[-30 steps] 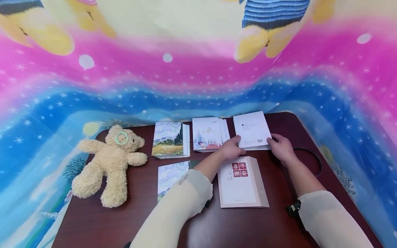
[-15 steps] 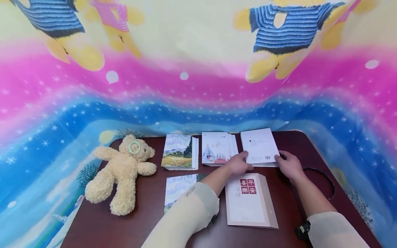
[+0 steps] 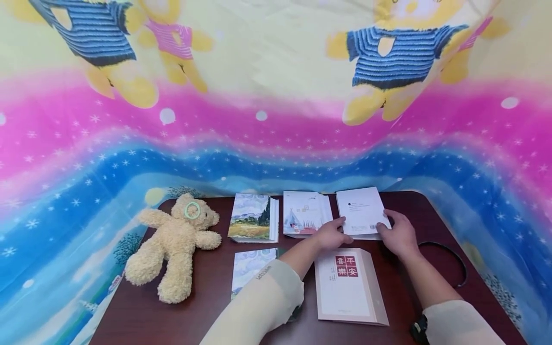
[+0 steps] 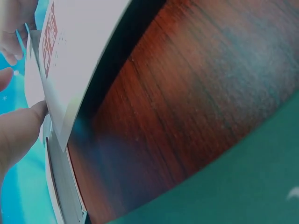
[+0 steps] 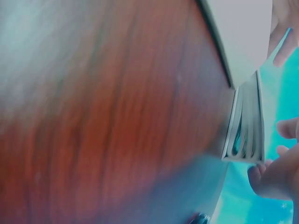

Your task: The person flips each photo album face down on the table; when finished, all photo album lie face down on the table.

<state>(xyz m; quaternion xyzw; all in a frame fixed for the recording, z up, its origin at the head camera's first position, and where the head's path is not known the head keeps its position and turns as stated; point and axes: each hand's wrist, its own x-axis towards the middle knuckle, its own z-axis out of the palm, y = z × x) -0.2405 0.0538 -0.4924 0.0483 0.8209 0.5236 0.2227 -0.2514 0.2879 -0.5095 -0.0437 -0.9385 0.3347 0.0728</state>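
Note:
A stack of several thin notebooks (image 3: 360,206), with a white cover and a barcode on top, lies at the back right of the table. Its layered edges (image 5: 245,121) show in the right wrist view. My left hand (image 3: 331,235) is at the near left corner, with the index finger by the left edge and the thumb near the front edge. My right hand (image 3: 400,235) lies against the near right corner, its thumb over the cover and its fingers along the right side. Just in front is a pale notebook (image 3: 345,297) with red square characters.
Left of the stack lie a tent-picture notebook pile (image 3: 302,211) and a landscape-picture pile (image 3: 251,215). Another landscape notebook (image 3: 250,268) is partly under the left forearm. A plush bear (image 3: 178,244) lies at the left, and a black cable (image 3: 457,256) at the right.
The head view has tilted upward, so the table appears lower. My right thumb has come further over the white cover. The left hand stays at the stack's left corner.

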